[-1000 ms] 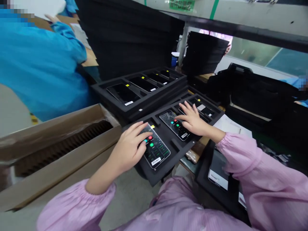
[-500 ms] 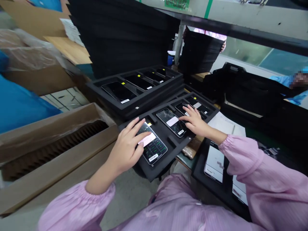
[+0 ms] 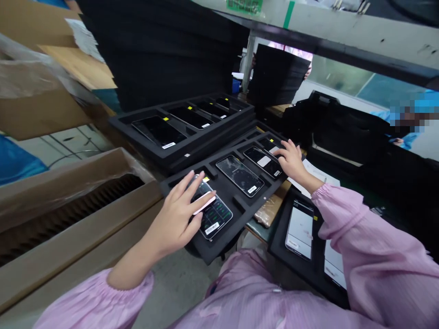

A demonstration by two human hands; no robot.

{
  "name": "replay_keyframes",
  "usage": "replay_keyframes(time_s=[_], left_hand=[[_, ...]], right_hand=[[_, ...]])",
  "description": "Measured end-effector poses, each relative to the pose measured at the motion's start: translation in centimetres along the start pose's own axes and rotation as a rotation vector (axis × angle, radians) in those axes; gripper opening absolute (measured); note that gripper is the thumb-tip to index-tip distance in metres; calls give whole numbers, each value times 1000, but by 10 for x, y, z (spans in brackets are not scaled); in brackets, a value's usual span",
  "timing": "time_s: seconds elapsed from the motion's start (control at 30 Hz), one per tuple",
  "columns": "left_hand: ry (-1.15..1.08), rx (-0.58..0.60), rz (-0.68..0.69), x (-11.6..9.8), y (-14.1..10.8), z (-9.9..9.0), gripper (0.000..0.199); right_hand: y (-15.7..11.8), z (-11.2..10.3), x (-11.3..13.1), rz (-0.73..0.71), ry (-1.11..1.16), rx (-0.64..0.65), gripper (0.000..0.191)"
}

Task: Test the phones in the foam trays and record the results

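A black foam tray [image 3: 236, 205] holds several smartphones in a slanting row. Over the nearest smartphone [image 3: 216, 214], lit with a dark keypad screen and a white pop-up, my left hand [image 3: 181, 210] is spread, a finger at the pop-up. The second smartphone [image 3: 240, 176] shows a dark screen with no pop-up, and a barcode label. A third smartphone [image 3: 263, 161] has a white pop-up. My right hand [image 3: 291, 160] is open, its index finger reaching to the farthest smartphone [image 3: 270, 145], which it partly covers; contact is unclear.
Behind is a raised foam tray [image 3: 192, 144] of dark phones with yellow stickers. Another tray [image 3: 279, 242] with white-screened phones lies right. A cardboard box [image 3: 103, 183] with dividers stands left. A metal shelf [image 3: 308, 41] crosses overhead. Other people are partly visible at the back.
My right hand has moved from the second phone to the farthest one. The second phone's pop-up is gone. My left hand stays over the nearest phone; the view has shifted slightly.
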State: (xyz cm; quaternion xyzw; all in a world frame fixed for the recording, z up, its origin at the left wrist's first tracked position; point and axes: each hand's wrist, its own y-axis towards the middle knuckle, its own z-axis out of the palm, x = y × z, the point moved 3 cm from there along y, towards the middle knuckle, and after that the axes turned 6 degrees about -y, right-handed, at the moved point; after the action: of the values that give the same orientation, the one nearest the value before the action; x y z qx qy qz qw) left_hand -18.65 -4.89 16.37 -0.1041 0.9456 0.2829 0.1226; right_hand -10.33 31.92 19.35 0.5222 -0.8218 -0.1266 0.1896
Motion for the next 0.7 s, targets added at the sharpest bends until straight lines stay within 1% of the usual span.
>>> replay_keyframes(time_s=[0.07,0.13,0.27,0.33,0.4,0.47,0.57,0.63,0.7], left_hand=[[-24,-55,7,3,-3,1,49],[-49,-91,5,5,-6,1,50],[-73,-78,-20,6,-9,1,52],[-84,-80,-38,5,-10,0,55],[-113,-141,-73,1,-11,-3,58],[-144,-231,-124,-3,-15,-6,60],[-164,-336,-209,-12,-24,-3,61],[-199,-404,-308,-15,-32,6,62],[-312,-482,-441,-18,-40,19,61]], right_hand=[[3,3,-7,11,-18,19,39],[2,7,-8,-23,-31,34,39],[1,13,-7,-83,-51,93,37],[6,12,-12,-61,-35,78,38],[16,8,-24,10,-14,21,42],[27,6,-40,101,-5,-15,45],[41,9,-62,172,9,13,47],[45,15,-71,177,36,52,47],[46,22,-75,170,67,79,47]])
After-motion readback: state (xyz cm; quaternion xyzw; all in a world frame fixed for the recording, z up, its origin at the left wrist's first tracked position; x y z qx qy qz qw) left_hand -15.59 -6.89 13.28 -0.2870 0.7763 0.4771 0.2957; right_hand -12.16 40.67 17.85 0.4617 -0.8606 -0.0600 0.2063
